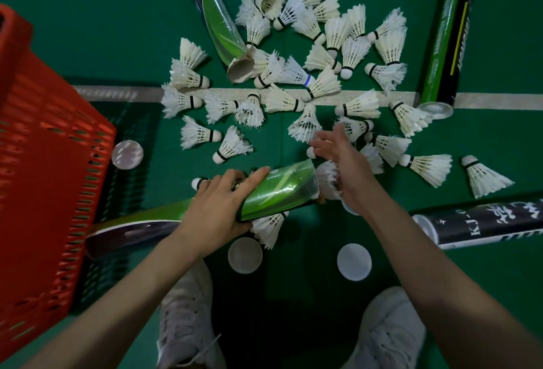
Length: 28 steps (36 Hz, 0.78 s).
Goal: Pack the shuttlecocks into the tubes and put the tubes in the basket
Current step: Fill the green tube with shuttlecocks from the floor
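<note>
Down on the green court floor (88,30), from the head camera, the left hand (217,207) grips a green tube (279,189), fingers curled over its top, and the tube lies almost level with its mouth to the right. At that mouth the right hand (340,162) is spread, fingers straight, its palm against the feathers of a shuttlecock (326,177) (how deep it sits cannot be told). Loose shuttlecocks (361,104) lie scattered just beyond both hands. An orange basket (44,148) stands left, apart from the tube.
</note>
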Available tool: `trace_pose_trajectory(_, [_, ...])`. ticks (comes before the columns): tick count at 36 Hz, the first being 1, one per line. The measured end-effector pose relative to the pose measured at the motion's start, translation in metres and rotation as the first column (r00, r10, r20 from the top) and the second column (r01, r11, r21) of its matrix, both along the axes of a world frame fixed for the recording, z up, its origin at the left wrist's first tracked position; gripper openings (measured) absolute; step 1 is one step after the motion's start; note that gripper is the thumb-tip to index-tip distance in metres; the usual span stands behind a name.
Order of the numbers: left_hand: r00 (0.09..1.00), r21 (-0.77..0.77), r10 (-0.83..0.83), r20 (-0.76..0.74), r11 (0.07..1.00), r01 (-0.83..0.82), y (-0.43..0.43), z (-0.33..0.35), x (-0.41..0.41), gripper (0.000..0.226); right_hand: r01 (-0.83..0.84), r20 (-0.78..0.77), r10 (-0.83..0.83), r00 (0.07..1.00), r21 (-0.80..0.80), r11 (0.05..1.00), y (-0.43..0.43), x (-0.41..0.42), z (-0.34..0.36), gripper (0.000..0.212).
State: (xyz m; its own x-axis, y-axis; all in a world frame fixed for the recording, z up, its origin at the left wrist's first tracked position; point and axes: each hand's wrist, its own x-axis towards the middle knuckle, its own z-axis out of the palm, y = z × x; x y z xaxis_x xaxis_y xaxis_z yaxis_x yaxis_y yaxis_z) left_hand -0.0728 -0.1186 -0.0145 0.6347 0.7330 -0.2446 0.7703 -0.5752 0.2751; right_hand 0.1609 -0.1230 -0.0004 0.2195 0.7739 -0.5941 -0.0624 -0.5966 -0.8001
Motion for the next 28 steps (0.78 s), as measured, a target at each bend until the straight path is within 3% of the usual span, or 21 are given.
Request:
trace_pose_trajectory(16, [0.998,0.058,0.062,-0.011,0.996,-0.062,0.003,0.004,0.017,0.105,0.013,-0.165,-0.003,0.986,0.059,0.998,0.010,-0.011,-0.004,0.059])
trace_pose_trajectory(19, [0.991,0.018,0.136,-0.018,0.991,-0.135,0.005,0.003,0.020,0.102,0.108,0.138,-0.128,0.982,0.143,0.984,0.013,0.003,-0.008,0.039])
trace_pose_trajectory(22, [0.980,0.003,0.196,-0.031,0.981,-0.196,0.007,0.001,0.019,0.102,0.091,0.434,-0.150,0.889,0.154,0.984,0.014,0.020,-0.026,0.012])
trace_pose_trajectory(25, [0.978,0.014,0.195,-0.074,0.981,-0.194,0.006,-0.002,0.018,0.103,-0.058,0.517,0.062,0.854,-0.024,0.998,0.011,0.026,-0.047,0.019])
trace_pose_trajectory(28, [0.978,0.016,0.187,-0.096,0.982,-0.186,0.004,-0.004,0.019,0.102,-0.147,0.557,0.179,0.811,-0.101,0.984,0.003,0.022,-0.056,0.027])
